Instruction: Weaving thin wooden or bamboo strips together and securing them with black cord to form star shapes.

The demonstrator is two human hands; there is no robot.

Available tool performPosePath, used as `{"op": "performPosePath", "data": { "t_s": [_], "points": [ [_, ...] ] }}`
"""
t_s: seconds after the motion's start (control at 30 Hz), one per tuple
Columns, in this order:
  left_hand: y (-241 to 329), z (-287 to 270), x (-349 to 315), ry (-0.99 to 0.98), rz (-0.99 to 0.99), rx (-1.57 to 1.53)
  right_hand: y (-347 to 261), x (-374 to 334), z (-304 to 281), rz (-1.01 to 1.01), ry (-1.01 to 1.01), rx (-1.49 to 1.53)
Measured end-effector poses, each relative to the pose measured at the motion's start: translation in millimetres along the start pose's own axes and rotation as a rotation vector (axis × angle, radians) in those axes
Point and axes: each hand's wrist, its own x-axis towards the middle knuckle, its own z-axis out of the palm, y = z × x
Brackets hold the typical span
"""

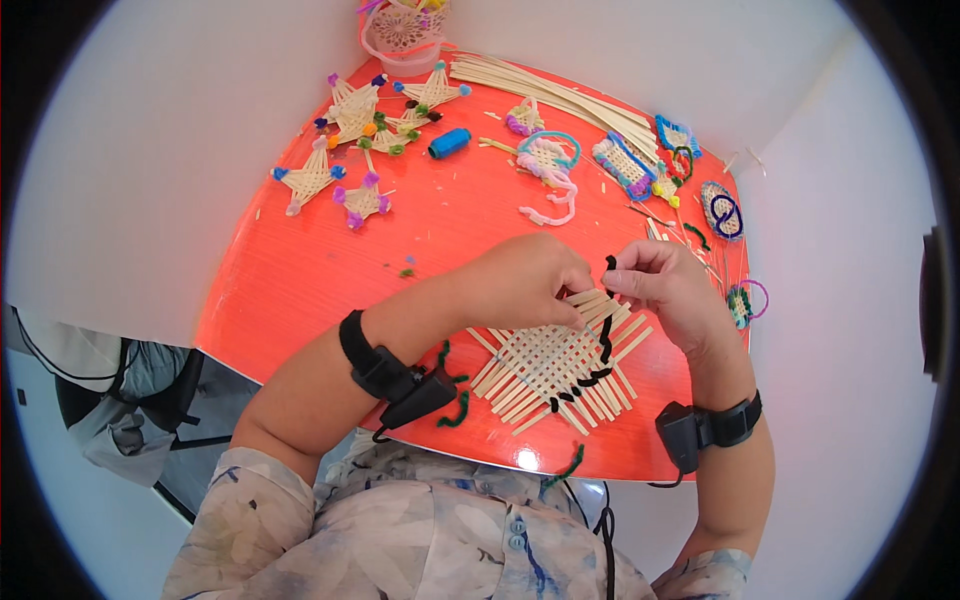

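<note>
A flat mat woven from pale flat strips [540, 362] rests on the red table, loose strip ends sticking out all round. My left hand [540, 275] is closed on the strip ends at its far edge; its fingertips are partly hidden. A black fuzzy pipe cleaner [605, 345] winds between the strips along the mat's right and near-right side. Its free end rises from the far corner, pinched between the thumb and fingers of my right hand [665, 290]. Dark green pipe cleaner pieces [455, 410] lie left of the mat, and another [567, 467] is at the table's near edge.
Woven stars with coloured fuzzy tips [355, 110] lie at the far left of the red table [300, 265]. A blue thread spool [449, 143] lies beside them. Further back are a pink basket [405, 35] and long pale strips [550, 90]. Small woven pieces [624, 165] line the right side.
</note>
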Motion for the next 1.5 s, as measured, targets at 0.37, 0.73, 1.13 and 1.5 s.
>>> {"op": "performPosePath", "data": {
  "t_s": [0.37,0.73,1.13,1.5],
  "points": [
    [0,-6,-4,0.039,-0.212,-0.152,-5,-12,13,-0.343,0.092,-0.038],
    [-3,-4,-3,0.070,-0.168,-0.151,11,-5,10,-0.156,0.302,0.225],
    [4,4,-2,-0.058,0.008,0.001,12,0,8,0.042,0.006,0.128],
    [-4,-3,-4,-0.025,-0.021,0.013,23,-8,3,-0.047,0.060,0.410]
  ]
}}
